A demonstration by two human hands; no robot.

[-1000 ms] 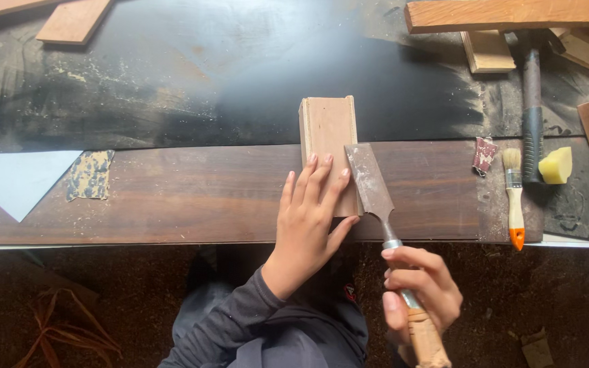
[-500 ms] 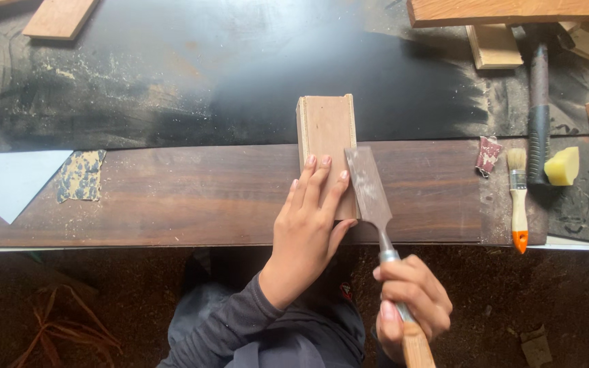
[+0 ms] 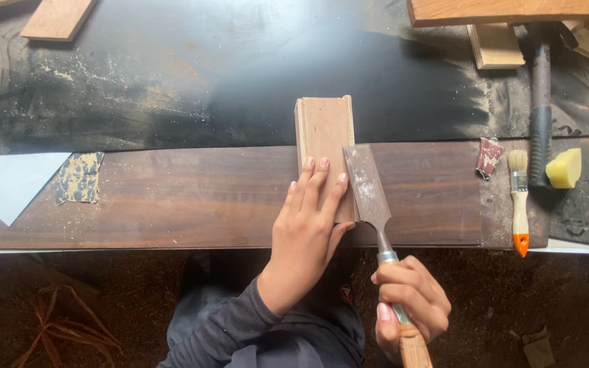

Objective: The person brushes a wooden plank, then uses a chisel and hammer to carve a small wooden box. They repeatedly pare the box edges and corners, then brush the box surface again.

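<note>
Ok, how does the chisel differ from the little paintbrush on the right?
The chisel is gripped by the right hand; the paintbrush lies untouched. The chisel has a wide, flat metal blade; the paintbrush has pale bristles. The chisel is bigger. Both lie roughly lengthwise towards the person.

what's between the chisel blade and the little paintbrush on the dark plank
In the head view, mostly bare dark plank lies between the chisel blade and the paintbrush; only a small red-and-white scrap sits there, just left of the brush.

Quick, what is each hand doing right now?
Left hand: open, fingers flat on the small wooden block, holding nothing.
Right hand: closed around the handle of the wide chisel, its blade beside the block.
</note>
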